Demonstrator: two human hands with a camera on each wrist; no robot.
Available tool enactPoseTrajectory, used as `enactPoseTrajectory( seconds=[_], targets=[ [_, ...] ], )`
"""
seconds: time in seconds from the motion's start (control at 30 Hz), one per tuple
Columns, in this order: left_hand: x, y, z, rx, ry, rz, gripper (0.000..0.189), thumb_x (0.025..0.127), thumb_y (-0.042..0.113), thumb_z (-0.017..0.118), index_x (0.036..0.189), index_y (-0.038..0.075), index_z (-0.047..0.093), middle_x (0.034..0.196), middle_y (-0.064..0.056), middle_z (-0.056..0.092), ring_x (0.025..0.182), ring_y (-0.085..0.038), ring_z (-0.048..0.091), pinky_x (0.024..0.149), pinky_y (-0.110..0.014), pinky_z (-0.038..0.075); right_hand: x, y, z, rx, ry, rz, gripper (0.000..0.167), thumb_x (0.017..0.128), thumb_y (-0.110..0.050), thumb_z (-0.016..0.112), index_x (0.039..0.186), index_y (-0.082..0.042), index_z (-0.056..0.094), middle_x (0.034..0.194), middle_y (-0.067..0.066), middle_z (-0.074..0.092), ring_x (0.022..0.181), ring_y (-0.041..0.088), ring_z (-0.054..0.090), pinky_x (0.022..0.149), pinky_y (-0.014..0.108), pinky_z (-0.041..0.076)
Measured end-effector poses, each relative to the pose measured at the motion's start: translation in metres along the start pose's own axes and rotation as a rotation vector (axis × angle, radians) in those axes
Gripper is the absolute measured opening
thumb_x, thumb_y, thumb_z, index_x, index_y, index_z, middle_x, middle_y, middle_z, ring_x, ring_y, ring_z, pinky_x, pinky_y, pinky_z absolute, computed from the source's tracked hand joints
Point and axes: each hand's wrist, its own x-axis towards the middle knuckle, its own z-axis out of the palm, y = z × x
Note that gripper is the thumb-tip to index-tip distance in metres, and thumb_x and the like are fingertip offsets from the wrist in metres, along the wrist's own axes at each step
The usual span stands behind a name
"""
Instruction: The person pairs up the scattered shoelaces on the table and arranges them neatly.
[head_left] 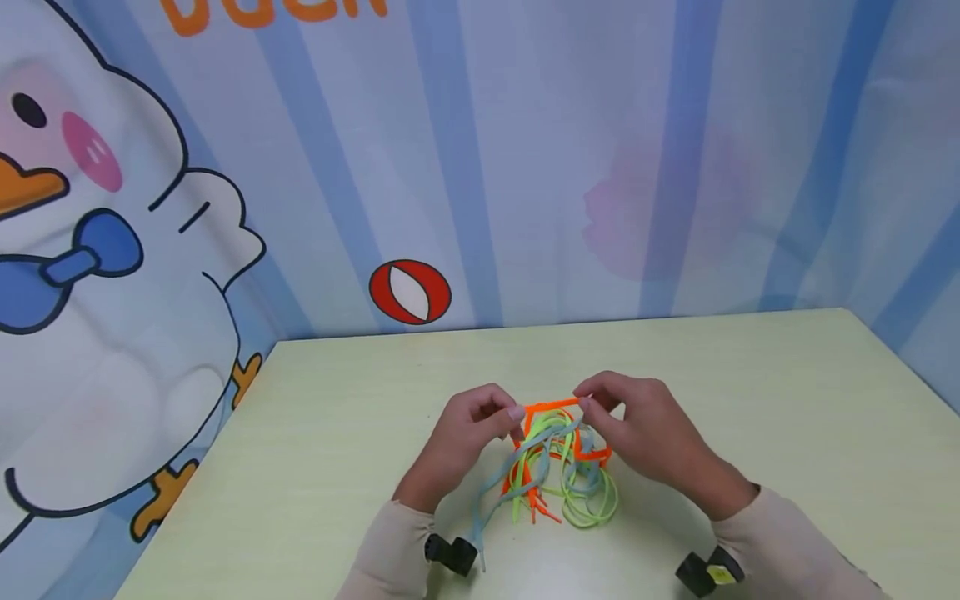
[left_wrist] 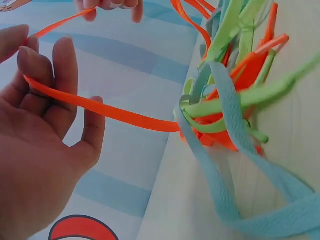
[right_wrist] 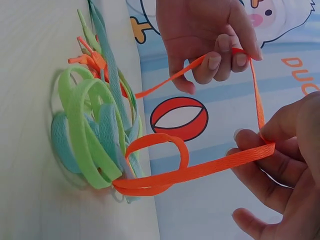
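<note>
A tangle of flat shoelaces lies on the table, with green (head_left: 592, 510), light blue (head_left: 498, 477) and orange laces mixed together. Above it, a stretch of the orange shoelace (head_left: 553, 405) runs taut between both hands. My left hand (head_left: 471, 429) pinches it between thumb and fingers at the left end of that stretch. Opposite, my right hand (head_left: 651, 423) grips the same lace between thumb and index finger. In the right wrist view the orange lace (right_wrist: 210, 167) slopes from the right fingers down into the tangle, with a loose loop beside it. Inside the pile, the laces' crossings are partly hidden.
The pale table (head_left: 337, 433) extends to both sides of the laces. Behind it stands a striped blue backdrop (head_left: 525, 167) printed with a duck and a red ball (head_left: 410, 292). Small black cameras (head_left: 450, 553) sit on both wrists.
</note>
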Motion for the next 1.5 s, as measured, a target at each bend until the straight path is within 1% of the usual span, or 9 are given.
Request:
enactPoseTrajectory(
  seconds=[0.13,0.27,0.37,0.53,0.73,0.87,1.0,1.3,1.5],
  targets=[
    [-0.002,-0.003,-0.003,-0.08,0.011,0.014,0.029,0.102,0.028,0.058,0.095,0.001,0.06,0.087,-0.011,0.065,0.088,-0.027,0.064,0.091,-0.051,0.048,-0.001,-0.003,-0.001,0.042,0.008,0.076,0.013,0.095,-0.009,0.062,0.103,-0.011,0.071,0.083,-0.009,0.069,0.077,0.009,0.063,0.06,0.029,0.051],
    [-0.005,-0.002,-0.005,-0.229,0.026,0.045,0.025,0.103,0.023,0.054,0.088,0.003,0.058,0.081,-0.009,0.061,0.085,-0.025,0.064,0.092,-0.043,0.047,-0.002,-0.007,-0.004,0.142,-0.009,0.195,0.016,0.095,-0.01,0.057,0.103,-0.012,0.07,0.084,-0.007,0.07,0.081,0.014,0.066,0.059,0.032,0.05],
    [-0.006,0.0,-0.006,-0.327,0.03,0.065,0.023,0.103,0.02,0.052,0.085,0.007,0.058,0.077,-0.005,0.059,0.083,-0.021,0.064,0.093,-0.041,0.047,-0.002,-0.008,-0.007,0.157,0.003,0.235,0.017,0.095,-0.011,0.056,0.103,-0.012,0.07,0.085,-0.004,0.07,0.082,0.017,0.066,0.06,0.033,0.049],
    [-0.006,0.003,-0.007,-0.42,0.04,0.089,0.025,0.104,0.02,0.05,0.082,0.012,0.058,0.074,-0.001,0.058,0.084,-0.018,0.064,0.095,-0.04,0.047,-0.003,-0.003,-0.01,0.107,0.033,0.229,0.015,0.096,-0.013,0.057,0.104,-0.012,0.071,0.085,-0.005,0.07,0.081,0.015,0.065,0.06,0.034,0.05],
    [-0.007,0.002,-0.01,-0.522,0.04,0.118,0.026,0.104,0.018,0.047,0.081,0.012,0.059,0.07,-0.001,0.056,0.082,-0.016,0.064,0.097,-0.041,0.045,-0.004,0.003,-0.009,0.032,0.071,0.169,0.016,0.093,-0.009,0.058,0.102,-0.011,0.071,0.086,-0.005,0.069,0.081,0.017,0.062,0.058,0.032,0.05],
    [-0.007,0.0,-0.014,-0.572,0.037,0.142,0.032,0.105,0.017,0.043,0.077,0.012,0.057,0.071,-0.001,0.055,0.081,-0.017,0.062,0.098,-0.042,0.045,-0.003,0.005,-0.01,-0.025,0.092,0.129,0.016,0.091,-0.007,0.059,0.102,-0.009,0.071,0.085,-0.005,0.069,0.078,0.015,0.062,0.064,0.034,0.051],
    [-0.008,-0.002,-0.018,-0.599,0.059,0.147,0.032,0.105,0.018,0.043,0.077,0.012,0.057,0.073,-0.001,0.057,0.08,-0.018,0.06,0.097,-0.041,0.045,-0.003,0.005,-0.011,-0.056,0.101,0.117,0.017,0.091,-0.007,0.058,0.101,-0.008,0.072,0.084,-0.005,0.069,0.075,0.014,0.061,0.069,0.036,0.05],
    [-0.005,-0.002,-0.025,-0.693,0.097,0.143,0.031,0.105,0.02,0.043,0.079,0.013,0.058,0.071,0.0,0.055,0.076,-0.017,0.057,0.093,-0.039,0.046,-0.001,-0.003,-0.021,0.031,0.088,0.192,0.016,0.092,-0.008,0.056,0.097,-0.014,0.07,0.084,-0.006,0.069,0.077,0.016,0.061,0.062,0.036,0.048],
    [-0.003,-0.007,-0.029,-0.704,0.16,0.114,0.028,0.104,0.021,0.046,0.08,0.013,0.057,0.072,0.0,0.053,0.078,-0.018,0.056,0.092,-0.037,0.047,-0.001,-0.009,-0.026,0.045,0.076,0.215,0.02,0.091,-0.006,0.052,0.097,-0.014,0.069,0.083,-0.004,0.069,0.075,0.017,0.061,0.061,0.036,0.048]
  ],
)
